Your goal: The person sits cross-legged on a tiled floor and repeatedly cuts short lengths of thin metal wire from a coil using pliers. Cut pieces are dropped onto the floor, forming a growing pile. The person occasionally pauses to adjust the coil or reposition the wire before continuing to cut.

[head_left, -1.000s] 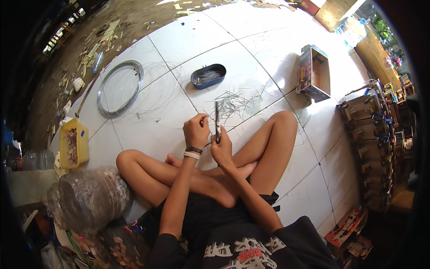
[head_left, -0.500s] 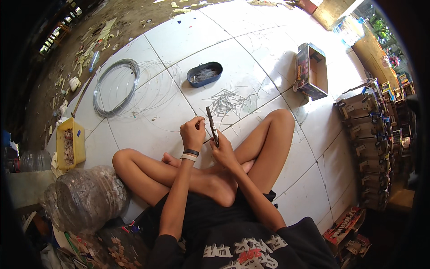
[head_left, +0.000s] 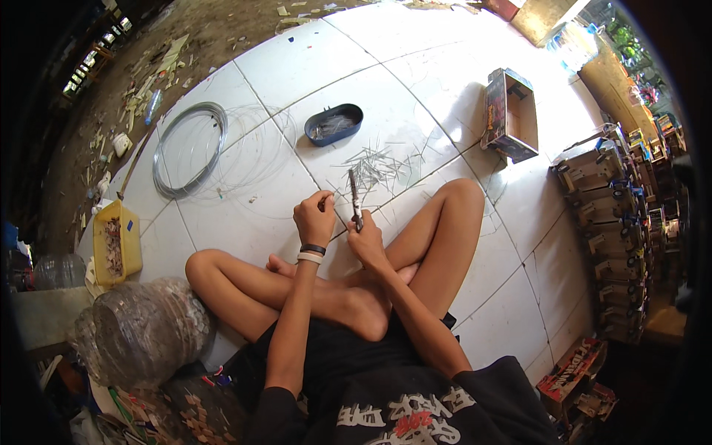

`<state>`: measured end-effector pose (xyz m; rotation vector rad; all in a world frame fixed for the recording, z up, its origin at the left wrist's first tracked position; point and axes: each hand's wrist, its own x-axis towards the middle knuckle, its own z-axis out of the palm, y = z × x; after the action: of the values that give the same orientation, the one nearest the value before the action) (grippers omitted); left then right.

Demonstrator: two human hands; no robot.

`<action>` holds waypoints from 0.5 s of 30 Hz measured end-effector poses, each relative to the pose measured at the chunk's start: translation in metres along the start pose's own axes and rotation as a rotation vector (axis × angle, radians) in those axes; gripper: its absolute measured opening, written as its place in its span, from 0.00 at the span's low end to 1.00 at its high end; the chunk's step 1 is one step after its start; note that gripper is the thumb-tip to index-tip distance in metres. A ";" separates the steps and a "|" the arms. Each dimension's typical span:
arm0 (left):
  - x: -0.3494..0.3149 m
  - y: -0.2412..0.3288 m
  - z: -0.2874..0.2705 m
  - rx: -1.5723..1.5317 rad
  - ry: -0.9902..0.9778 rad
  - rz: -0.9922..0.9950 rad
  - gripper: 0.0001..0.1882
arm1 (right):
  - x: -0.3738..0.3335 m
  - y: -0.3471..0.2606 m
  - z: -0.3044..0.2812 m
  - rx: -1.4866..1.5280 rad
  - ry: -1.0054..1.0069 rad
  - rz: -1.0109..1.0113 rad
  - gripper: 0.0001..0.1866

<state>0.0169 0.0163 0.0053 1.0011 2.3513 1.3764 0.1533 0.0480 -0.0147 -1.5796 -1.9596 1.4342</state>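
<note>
Counted on the white tiled floor (head_left: 475, 297): one coil of wire (head_left: 176, 193) to the left, with thin loose loops spread out on its right; one blue oval tub (head_left: 337, 138) near the middle, with thin pale pieces inside, too many to count; one loose heap of short wire pieces (head_left: 376, 170) just beyond the hands, crossed over each other and likewise beyond counting; one open box (head_left: 497, 113) with dark printed sides, farther right; one yellow container (head_left: 132, 251) to the left, with small scraps inside. Beside the left knee, one big clear plastic bundle (head_left: 148, 330). Along the right edge, one stack of toy trucks (head_left: 612, 237), too overlapped for a sure count. On the left wrist, two bands: one dark (head_left: 313, 248), one pale (head_left: 310, 258). In use, one long, narrow tool (head_left: 354, 194), dark and silvery, in the right hand (head_left: 366, 239), fingers closed around its near end, far end up toward the heap. Just beside, apart from the tool, the left hand (head_left: 315, 216), fingers curled well in, thumb near the fingertips. Cannot tell whether anything thin is pinched there. Both hands above the crossed legs' feet, near the heap.
</note>
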 end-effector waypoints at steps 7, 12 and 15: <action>0.004 -0.005 -0.003 -0.045 -0.010 -0.021 0.06 | 0.002 0.003 -0.019 0.113 -0.047 -0.126 0.25; 0.006 -0.003 0.004 -0.053 0.024 -0.026 0.06 | -0.013 -0.004 -0.006 0.147 -0.176 -0.196 0.26; 0.006 -0.006 -0.005 -0.070 -0.004 -0.004 0.06 | -0.017 -0.012 -0.004 0.107 -0.154 -0.207 0.25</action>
<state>0.0073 0.0151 0.0039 0.9780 2.2840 1.4430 0.1555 0.0365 0.0033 -1.2140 -2.0231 1.5848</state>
